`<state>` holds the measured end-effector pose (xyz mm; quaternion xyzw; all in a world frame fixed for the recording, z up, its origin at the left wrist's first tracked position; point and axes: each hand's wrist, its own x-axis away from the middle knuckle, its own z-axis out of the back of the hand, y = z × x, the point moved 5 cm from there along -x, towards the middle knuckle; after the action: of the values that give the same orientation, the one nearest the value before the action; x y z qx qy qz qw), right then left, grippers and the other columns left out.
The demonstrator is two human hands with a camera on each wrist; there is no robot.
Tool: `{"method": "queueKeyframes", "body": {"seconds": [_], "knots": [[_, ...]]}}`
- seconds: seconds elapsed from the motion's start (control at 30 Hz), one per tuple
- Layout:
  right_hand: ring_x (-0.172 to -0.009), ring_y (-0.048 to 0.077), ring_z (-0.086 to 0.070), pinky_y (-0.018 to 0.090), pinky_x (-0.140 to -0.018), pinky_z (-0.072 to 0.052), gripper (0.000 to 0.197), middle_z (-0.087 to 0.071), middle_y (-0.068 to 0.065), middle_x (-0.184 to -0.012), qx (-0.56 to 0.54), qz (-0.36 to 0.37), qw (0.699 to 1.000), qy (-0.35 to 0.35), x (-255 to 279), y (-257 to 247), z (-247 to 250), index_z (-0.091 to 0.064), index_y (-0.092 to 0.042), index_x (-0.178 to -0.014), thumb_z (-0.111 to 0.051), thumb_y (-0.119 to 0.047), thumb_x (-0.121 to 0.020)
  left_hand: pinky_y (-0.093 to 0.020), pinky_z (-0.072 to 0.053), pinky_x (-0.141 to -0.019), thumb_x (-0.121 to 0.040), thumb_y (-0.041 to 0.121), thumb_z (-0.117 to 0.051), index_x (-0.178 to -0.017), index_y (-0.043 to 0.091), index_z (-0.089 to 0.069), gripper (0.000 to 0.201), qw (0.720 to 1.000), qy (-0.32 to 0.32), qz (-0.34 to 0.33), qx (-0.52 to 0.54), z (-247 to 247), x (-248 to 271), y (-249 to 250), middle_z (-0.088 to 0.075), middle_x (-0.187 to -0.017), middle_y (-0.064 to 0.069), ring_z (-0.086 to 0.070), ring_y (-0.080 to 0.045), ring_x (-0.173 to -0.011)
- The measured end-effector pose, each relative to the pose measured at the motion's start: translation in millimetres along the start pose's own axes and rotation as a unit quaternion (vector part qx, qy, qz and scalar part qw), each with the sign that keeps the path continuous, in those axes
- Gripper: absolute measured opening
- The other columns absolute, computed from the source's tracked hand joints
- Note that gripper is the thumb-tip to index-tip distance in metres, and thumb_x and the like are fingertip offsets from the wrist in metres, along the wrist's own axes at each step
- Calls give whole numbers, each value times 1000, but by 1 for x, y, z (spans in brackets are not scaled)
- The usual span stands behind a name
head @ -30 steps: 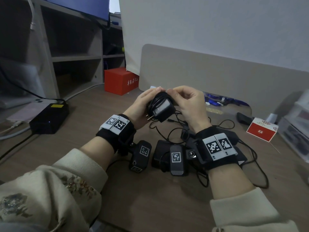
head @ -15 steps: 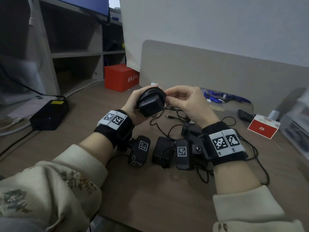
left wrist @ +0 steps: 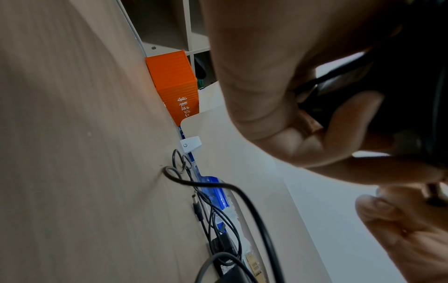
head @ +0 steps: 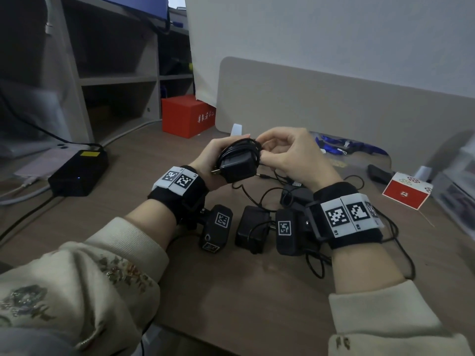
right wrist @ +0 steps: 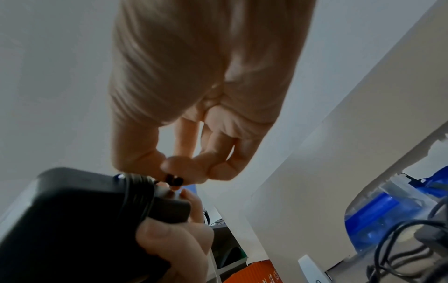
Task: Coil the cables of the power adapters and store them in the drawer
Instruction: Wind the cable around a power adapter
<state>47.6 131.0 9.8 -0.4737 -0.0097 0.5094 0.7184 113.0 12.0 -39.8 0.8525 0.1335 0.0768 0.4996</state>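
Observation:
My left hand [head: 217, 156] grips a black power adapter [head: 236, 168] above the desk, prongs pointing toward my wrist. Its thin black cable [head: 244, 147] is wound in several turns around the body. My right hand [head: 288, 152] pinches the cable end [right wrist: 173, 180] between thumb and fingertips, right against the wound turns at the adapter [right wrist: 80, 216] top. Below my hands another black adapter [head: 250, 228] lies on the desk amid loose cables [head: 257, 195]. A barrel plug [left wrist: 197, 207] lies on the desk. No drawer shows in any view.
A red box [head: 187, 115] stands at the back by the beige divider panel [head: 334, 104]. A black power brick [head: 78, 173] sits at left, a small red-and-white box [head: 406, 190] at right, blue items [head: 347, 146] behind my right hand. Shelving [head: 115, 78] rises at the back left.
The adapter has been turned in my left hand, so its label face no longer shows. More cable sits around its body, and my right hand now pinches the end close to the windings.

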Motion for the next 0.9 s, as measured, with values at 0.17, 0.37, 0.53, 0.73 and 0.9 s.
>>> {"method": "queueKeyframes", "body": {"seconds": [0.17, 0.37, 0.53, 0.73, 0.9], "knots": [[-62, 21, -67, 37, -70, -58, 19, -70, 18, -77, -31, -8, 999, 15, -1, 0, 3, -69, -18, -78, -69, 1, -74, -20, -54, -56, -87, 21, -51, -75, 8, -71, 26, 1000, -23, 6, -14, -4, 1, -2, -68, -69, -6, -66, -14, -60], [-55, 15, -66, 22, -60, -53, 13, -70, 6, -67, -82, -19, 996, -12, 0, 2, 5, -68, -8, -84, -70, 5, -81, -26, -54, -68, -83, 24, -63, -86, 9, -66, 16, 998, -26, 35, -43, -5, 3, -5, -69, -78, -7, -67, -16, -71], [-46, 10, -55, 18, -53, -47, 12, -66, 7, -66, -129, -16, 991, -27, 0, 3, 7, -68, -8, -84, -68, 4, -84, -27, -46, -66, -99, 30, -45, -86, 13, -59, 26, 992, -22, 39, -114, -7, 7, -5, -65, -63, 1, -61, -10, -55], [-39, 8, -44, 16, -41, -39, 17, -60, 9, -68, -223, -61, 973, -24, -2, 9, 0, -67, -8, -80, -62, 9, -85, -21, -49, -58, -99, 33, -46, -88, 14, -60, 26, 992, -29, 28, -122, -7, 6, -5, -66, -62, 3, -62, -8, -53], [-39, 8, -43, 16, -40, -37, 10, -65, 2, -64, -237, -102, 966, -14, -2, 15, -2, -67, -4, -86, -63, 5, -86, -16, -49, -53, -104, 26, -37, -89, 15, -59, 29, 993, -40, -11, -108, -7, 4, -2, -66, -62, 4, -62, -6, -54]]}}
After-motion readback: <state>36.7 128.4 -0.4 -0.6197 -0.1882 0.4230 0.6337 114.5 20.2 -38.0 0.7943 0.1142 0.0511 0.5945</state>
